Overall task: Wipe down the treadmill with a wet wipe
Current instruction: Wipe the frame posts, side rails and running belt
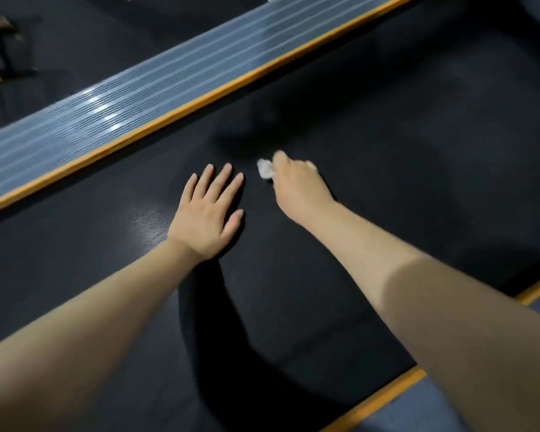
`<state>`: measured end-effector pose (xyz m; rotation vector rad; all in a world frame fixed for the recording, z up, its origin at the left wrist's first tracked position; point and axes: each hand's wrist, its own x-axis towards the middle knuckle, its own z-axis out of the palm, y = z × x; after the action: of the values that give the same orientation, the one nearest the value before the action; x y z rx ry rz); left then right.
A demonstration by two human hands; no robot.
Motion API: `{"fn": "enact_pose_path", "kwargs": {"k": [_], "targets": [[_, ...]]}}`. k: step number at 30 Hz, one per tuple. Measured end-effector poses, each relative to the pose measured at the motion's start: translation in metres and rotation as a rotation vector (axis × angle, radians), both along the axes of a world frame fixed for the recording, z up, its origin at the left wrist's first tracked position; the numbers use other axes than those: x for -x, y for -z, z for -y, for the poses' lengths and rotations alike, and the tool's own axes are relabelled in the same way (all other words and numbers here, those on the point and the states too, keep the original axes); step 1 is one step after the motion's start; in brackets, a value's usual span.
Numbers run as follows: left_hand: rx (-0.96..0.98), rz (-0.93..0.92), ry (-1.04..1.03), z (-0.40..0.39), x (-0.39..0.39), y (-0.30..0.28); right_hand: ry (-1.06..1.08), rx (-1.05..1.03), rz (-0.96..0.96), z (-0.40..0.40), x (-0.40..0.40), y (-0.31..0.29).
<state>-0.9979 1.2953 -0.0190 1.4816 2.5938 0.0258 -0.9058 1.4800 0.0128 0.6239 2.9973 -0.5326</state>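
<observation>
Two hands on black treadmill belt (pixel 387 151). Left hand (pixel 207 217) flat, fingers spread apart. Right hand (pixel 296 187) pinches crumpled white wipe (pixel 265 169) against belt.

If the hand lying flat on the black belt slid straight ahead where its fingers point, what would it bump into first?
Probably the orange strip edging the belt. The left hand lies flat, fingers pointing up and slightly right, with only bare belt ahead. The ribbed grey side rail comes just after.
</observation>
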Motion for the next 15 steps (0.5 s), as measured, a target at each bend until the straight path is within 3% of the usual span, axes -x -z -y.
{"fn": "enact_pose_path", "kwargs": {"k": [3, 7, 10, 15], "targets": [[-0.01, 0.004, 0.012, 0.0, 0.007, -0.001, -0.026, -0.076, 0.077, -0.02, 0.084, -0.004], [-0.067, 0.039, -0.008, 0.003, 0.008, -0.003, 0.175, 0.04, 0.107, -0.03, 0.123, -0.013], [-0.078, 0.039, -0.017, 0.002, 0.008, -0.005, 0.09, 0.019, 0.022, -0.02, 0.073, -0.005], [-0.101, 0.039, -0.019, 0.002, 0.006, -0.002, 0.051, 0.077, -0.023, 0.014, -0.082, -0.003]]}}
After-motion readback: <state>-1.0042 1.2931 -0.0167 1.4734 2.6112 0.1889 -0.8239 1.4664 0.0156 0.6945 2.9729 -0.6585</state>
